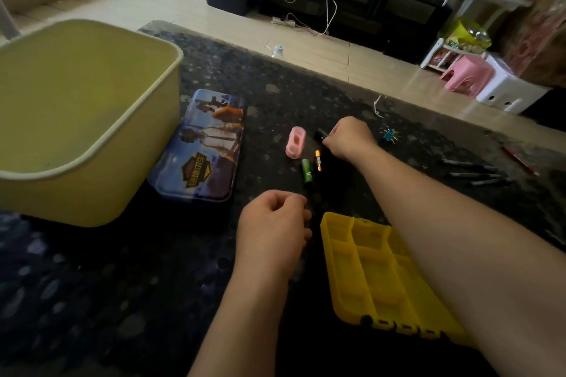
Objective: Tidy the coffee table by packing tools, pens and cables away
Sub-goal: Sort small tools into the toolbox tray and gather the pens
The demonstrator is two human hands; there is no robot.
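From the head view, the right hand (pixel 349 139) reaches across the dark speckled coffee table (pixel 122 269), fingers curled and pinching a small black object (pixel 321 133). Just beside it lie a pink case (pixel 295 142), a green battery (pixel 306 170) and an orange battery (pixel 318 160). The left hand (pixel 272 223) hovers nearer, fingers curled in; I cannot tell whether it holds anything. A yellow divided tray (pixel 367 257) sits under the right forearm. Dark pens (pixel 471 174) lie far right, blue clips (pixel 389 134) beyond the right hand, and a printed tin (pixel 202 147) beside a yellow tub (pixel 92 119)
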